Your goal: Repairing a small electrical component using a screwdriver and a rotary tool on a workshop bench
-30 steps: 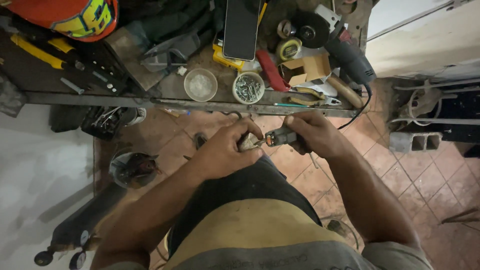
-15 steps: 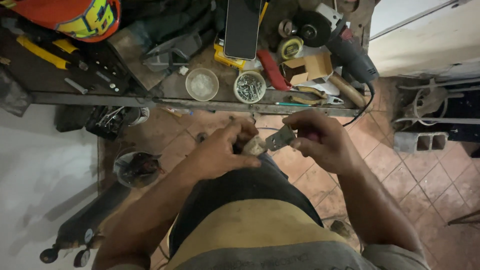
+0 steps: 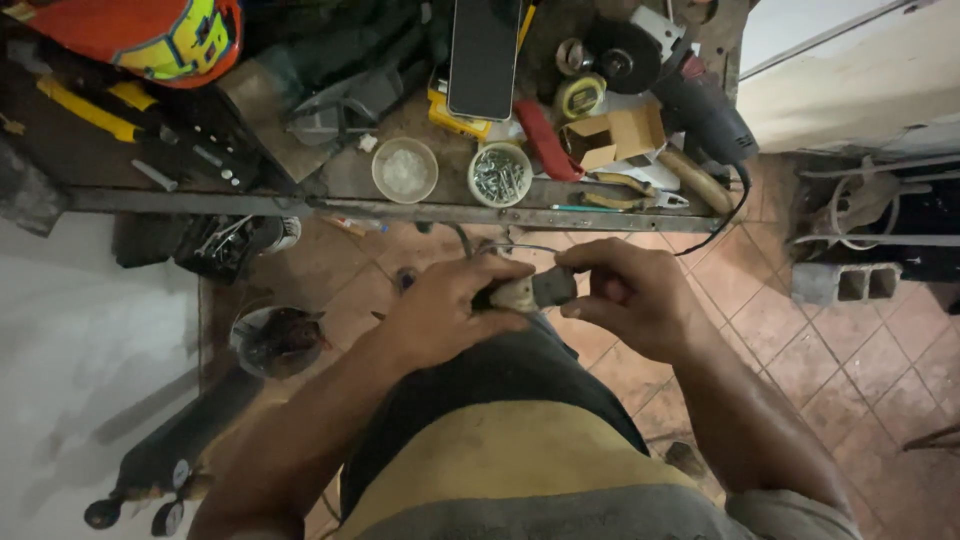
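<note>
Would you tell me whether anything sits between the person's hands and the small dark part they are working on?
Nothing visible does. The left hand and the right hand both grip the small dark part directly, in front of the workbench edge.

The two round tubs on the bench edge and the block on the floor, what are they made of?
Left tub: looks like translucent plastic, pale and cloudy. Right tub: similar plastic, filled with shiny metal screws. Hollow block: grey, rough, probably concrete.

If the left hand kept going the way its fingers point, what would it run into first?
The left hand points rightward, so it would likely meet the right hand first; both already hold the small grey-and-tan object between them.
</note>
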